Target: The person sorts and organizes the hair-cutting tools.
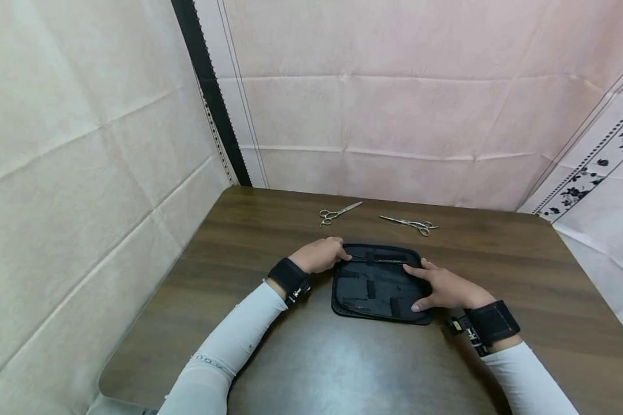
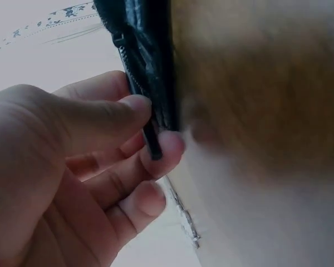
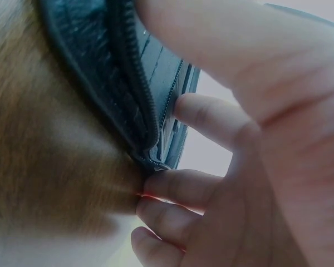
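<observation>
A black zippered case (image 1: 381, 288) lies unfolded on the table, its inside with elastic loops facing up. Across its far part runs a slim dark bar (image 1: 389, 261), passing under a loop. My left hand (image 1: 322, 255) is at the case's far left corner and pinches the bar's end (image 2: 154, 149) between thumb and fingers, close against the zipper edge. On the right side, my right hand (image 1: 446, 288) rests over the case's edge, thumb and index finger spread onto the inside. The right wrist view shows the other fingers (image 3: 178, 189) at the zippered corner (image 3: 150, 158), low by the table.
Two pairs of silver scissors lie beyond the case: one pair (image 1: 332, 215) toward the left, another pair (image 1: 412, 223) toward the right. The brown wooden table (image 1: 270, 357) meets pale cloth hangings (image 1: 394, 115) at its back and left.
</observation>
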Tool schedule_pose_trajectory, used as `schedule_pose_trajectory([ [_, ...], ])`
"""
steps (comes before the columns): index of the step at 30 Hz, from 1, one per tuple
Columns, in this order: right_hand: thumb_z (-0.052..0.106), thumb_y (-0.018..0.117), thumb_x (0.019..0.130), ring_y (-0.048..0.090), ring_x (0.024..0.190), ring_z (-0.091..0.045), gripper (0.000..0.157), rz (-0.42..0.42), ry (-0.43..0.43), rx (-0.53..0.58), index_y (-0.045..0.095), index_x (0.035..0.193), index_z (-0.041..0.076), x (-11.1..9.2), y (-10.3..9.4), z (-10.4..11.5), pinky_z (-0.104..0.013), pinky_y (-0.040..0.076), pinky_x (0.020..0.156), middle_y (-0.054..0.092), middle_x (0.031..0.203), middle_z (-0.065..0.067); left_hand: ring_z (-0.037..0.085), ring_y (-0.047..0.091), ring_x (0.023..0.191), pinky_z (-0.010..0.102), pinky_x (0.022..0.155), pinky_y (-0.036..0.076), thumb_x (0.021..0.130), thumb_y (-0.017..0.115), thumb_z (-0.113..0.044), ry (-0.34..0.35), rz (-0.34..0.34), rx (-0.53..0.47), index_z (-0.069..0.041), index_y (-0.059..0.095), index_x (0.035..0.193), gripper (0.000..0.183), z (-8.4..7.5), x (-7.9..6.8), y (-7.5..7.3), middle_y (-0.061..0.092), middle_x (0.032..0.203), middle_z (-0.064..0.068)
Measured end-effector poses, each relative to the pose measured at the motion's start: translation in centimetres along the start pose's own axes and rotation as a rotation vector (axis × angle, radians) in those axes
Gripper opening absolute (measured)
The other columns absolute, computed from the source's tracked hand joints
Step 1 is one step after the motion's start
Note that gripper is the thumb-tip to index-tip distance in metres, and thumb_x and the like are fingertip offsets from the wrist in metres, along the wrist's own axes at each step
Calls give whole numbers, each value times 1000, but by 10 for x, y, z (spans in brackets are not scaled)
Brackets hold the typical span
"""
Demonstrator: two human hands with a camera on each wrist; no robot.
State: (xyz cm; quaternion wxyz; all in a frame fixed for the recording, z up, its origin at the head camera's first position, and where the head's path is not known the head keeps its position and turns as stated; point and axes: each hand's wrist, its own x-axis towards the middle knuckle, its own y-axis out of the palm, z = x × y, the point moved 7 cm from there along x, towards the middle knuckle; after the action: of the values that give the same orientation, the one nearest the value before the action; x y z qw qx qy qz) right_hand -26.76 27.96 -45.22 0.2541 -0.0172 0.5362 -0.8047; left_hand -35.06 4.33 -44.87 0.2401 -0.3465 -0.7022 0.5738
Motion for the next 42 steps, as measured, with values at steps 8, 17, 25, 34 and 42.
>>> schedule_pose_trajectory([
  [8,54,77,72,29,134,-56,97,6,16,7,33,151,19,1,1,-1,-68,36,97,13,154,-34,8,37,59,19,49,29,94,55,0,-44,42,-17,-28,65,125,43,10,-9,-8,69,115,0],
  [17,54,77,72,28,134,-56,97,17,12,2,34,151,18,2,-3,1,-67,35,98,13,154,-35,6,49,65,20,49,29,92,52,8,-14,43,-84,-28,66,123,49,14,-9,-11,70,113,-6],
  [25,54,77,72,28,134,-57,97,15,17,1,34,151,18,1,-4,0,-67,35,97,13,154,-35,8,49,73,18,56,38,90,56,9,5,39,-10,-26,65,124,50,9,-9,-12,67,111,-3],
  [34,55,77,71,28,134,-57,98,5,13,-1,33,151,18,-1,-1,-1,-66,36,97,13,154,-35,8,55,91,19,63,40,91,52,10,22,30,39,-26,64,125,51,6,-6,-11,65,116,0],
  [42,55,77,71,29,133,-57,98,-9,3,-7,34,150,17,-2,0,-1,-65,38,96,13,153,-36,13,58,112,25,80,50,91,49,12,17,29,37,-26,64,125,54,6,-5,-10,62,128,3],
])
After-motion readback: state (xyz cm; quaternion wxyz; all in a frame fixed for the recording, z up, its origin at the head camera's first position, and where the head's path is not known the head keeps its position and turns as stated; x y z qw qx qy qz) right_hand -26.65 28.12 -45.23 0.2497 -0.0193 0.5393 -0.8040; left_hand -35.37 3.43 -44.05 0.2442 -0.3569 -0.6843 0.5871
